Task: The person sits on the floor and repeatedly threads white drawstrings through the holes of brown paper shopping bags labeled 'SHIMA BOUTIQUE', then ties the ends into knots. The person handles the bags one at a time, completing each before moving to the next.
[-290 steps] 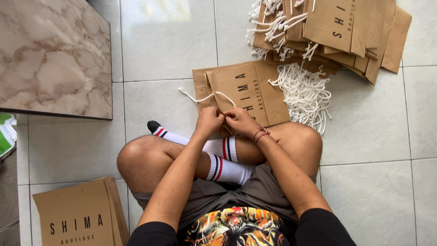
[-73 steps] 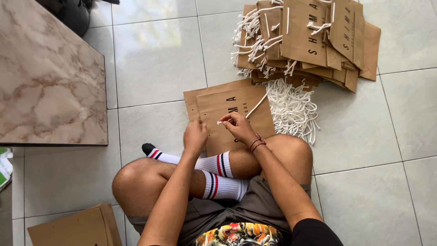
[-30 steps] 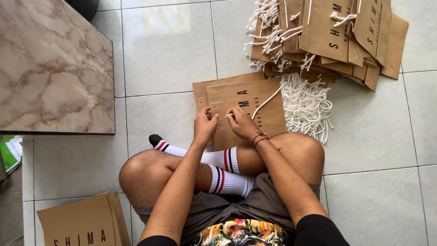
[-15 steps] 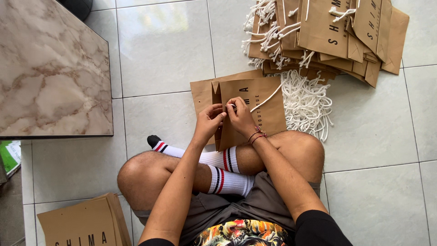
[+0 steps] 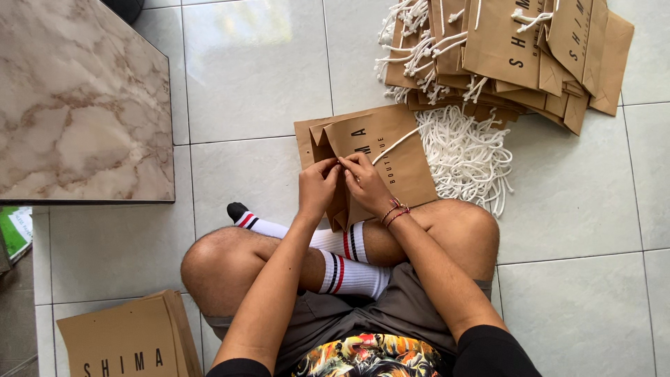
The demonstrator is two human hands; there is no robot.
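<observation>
Single head-worn view, looking almost straight down from above the seated person. Crossed legs [image 5: 335, 265] fill the lower centre at close range; the tiled floor [image 5: 251, 70] spreads beyond, the bench [image 5: 77, 98] at upper left.

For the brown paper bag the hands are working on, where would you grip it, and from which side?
Grip the brown paper bag at its folded top edge, coming from the person's side, probably best. That edge is raised toward the lap, where the left hand and right hand already pinch it; the far end lies flat on the tile floor, and the white cord trails to the right.
</observation>
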